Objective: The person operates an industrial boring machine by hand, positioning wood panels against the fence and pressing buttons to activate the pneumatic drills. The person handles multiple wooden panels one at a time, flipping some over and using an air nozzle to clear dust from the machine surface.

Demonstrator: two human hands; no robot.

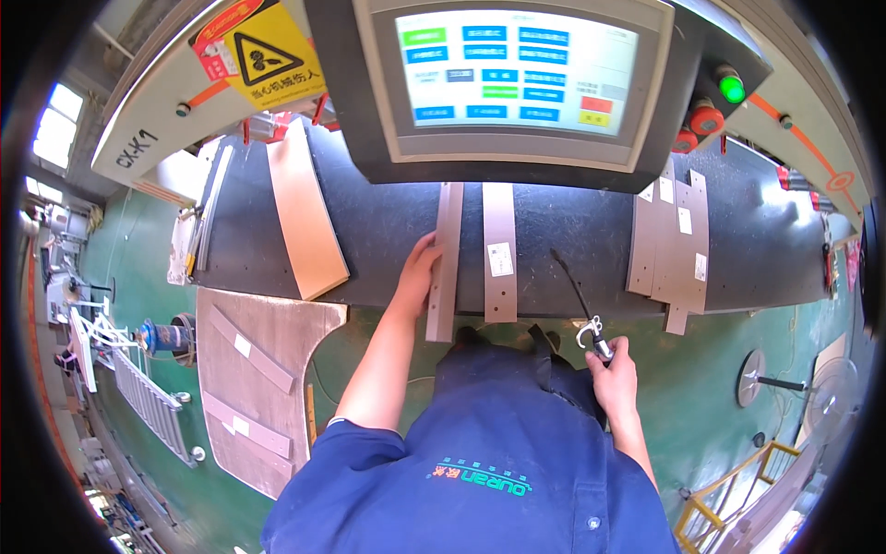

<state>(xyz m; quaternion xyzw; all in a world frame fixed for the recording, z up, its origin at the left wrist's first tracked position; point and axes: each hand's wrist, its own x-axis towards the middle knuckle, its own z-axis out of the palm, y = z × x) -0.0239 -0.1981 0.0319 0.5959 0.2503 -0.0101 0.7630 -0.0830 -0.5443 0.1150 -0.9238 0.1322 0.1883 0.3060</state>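
My left hand [420, 272] is closed on a narrow grey-brown board [446, 277] that overhangs the near edge of the black worktable. Its fingers go out of sight behind the board. In my right hand [616, 380] is an air blow gun [591, 334] with a metal trigger; its long thin black nozzle points up and left over the table. Between the two hands lies a flat strip board [499, 222] with a white label and small holes near its end.
The black worktable [388, 222] carries a tan board [306, 222] at left and several labelled boards [669, 240] at right. A control screen [517, 78] hangs above the far side. A brown side table [263, 323] with two labelled strips stands at lower left; a yellow rail [738, 489] is lower right.
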